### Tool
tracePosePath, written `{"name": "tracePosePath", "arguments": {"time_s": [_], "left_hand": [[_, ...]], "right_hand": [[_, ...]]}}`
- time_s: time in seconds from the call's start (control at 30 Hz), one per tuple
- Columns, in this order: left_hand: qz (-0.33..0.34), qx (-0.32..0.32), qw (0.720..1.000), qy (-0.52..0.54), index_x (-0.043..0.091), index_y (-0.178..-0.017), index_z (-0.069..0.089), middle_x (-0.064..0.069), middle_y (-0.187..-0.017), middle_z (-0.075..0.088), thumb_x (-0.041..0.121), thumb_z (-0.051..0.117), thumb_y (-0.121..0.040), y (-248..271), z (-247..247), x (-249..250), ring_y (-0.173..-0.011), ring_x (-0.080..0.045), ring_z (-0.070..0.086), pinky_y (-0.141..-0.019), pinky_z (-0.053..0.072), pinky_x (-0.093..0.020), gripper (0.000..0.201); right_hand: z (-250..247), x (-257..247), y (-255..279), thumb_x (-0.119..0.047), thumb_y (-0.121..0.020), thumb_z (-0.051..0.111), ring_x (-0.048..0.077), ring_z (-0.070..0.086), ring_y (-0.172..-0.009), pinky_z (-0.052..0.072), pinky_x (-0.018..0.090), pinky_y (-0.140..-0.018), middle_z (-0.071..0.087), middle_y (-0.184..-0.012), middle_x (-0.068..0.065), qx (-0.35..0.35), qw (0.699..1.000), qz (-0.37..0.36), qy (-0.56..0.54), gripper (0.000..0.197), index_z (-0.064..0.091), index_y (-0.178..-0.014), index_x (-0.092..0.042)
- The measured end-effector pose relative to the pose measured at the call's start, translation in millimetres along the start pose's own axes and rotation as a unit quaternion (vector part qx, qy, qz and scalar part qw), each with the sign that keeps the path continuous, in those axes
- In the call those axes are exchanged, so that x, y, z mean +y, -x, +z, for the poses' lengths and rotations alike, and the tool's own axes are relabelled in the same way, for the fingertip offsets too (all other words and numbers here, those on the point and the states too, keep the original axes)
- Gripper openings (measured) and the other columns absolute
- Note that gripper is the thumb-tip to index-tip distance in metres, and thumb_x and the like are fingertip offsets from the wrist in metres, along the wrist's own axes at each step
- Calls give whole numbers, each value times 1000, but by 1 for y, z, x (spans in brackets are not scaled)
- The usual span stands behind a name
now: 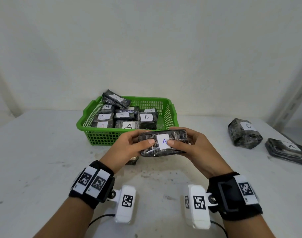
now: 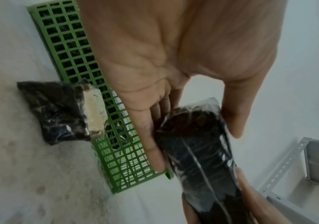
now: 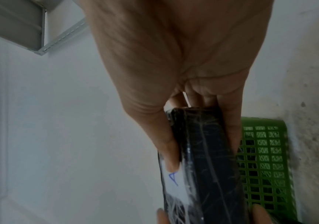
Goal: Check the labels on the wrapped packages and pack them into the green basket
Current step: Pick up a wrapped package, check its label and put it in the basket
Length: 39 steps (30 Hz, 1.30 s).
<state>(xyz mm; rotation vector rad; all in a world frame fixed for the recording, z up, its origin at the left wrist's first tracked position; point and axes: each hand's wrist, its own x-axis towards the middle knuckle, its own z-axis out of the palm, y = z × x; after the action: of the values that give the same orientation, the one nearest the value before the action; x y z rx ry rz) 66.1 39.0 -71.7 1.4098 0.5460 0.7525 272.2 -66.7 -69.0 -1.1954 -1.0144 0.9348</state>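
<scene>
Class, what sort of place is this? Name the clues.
Probably a plain packing or sorting station: a bare white table, a green plastic mesh basket of black film-wrapped lettered packages, and grey slotted metal shelving beside it.

Storeroom/packing area: bare white wall, metal shelving upright, stained worktable.

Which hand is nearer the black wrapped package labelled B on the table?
Right. The right hand grips the held package's end toward the B package; the left hand grips the far end.
</scene>
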Motion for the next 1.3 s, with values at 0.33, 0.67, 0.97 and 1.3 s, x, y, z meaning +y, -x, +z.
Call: {"name": "tracePosePath", "arguments": {"time_s": [0.33, 0.67, 0.97, 1.3], "left_hand": [[-12, -42, 999, -6, 13, -123, 65, -11, -121, 71, 25, 83, -65, 1, -3, 0, -115, -31, 67, -101, 50, -48, 61], [60, -3, 991, -123, 18, -114, 65, -1, -106, 73, -3, 88, -65, 2, 1, 2, -97, -11, 70, -85, 56, -27, 59], [56, -19, 994, -89, 17, -137, 50, 1, -133, 63, 14, 95, -57, -1, 6, -4, -126, -14, 59, -104, 51, -32, 91], [19, -22, 999, -37, 10, -139, 52, -7, -126, 69, 42, 81, -60, 3, 13, 3, -120, -23, 64, -109, 46, -46, 90]], "right_hand": [[-1, -8, 4, -24, -70, 89, 25, 73, -114, 53, 49, -108, 78, -119, 7, 12, 999, -38, -2, 63, 72, -131, -21], [4, -20, 11, -38, -95, 68, 39, 60, -133, 49, 46, -114, 70, -135, 18, -28, 996, -13, -82, 49, 69, -134, -8], [22, -16, 13, -67, -53, 91, 33, 68, -120, 46, 49, -113, 75, -125, 15, -91, 993, 53, -53, 78, 81, -113, -18], [20, -8, 7, -76, -38, 93, 15, 61, -133, 45, 45, -117, 63, -144, -5, -41, 998, 9, 55, 136, 47, -154, -23]]}}
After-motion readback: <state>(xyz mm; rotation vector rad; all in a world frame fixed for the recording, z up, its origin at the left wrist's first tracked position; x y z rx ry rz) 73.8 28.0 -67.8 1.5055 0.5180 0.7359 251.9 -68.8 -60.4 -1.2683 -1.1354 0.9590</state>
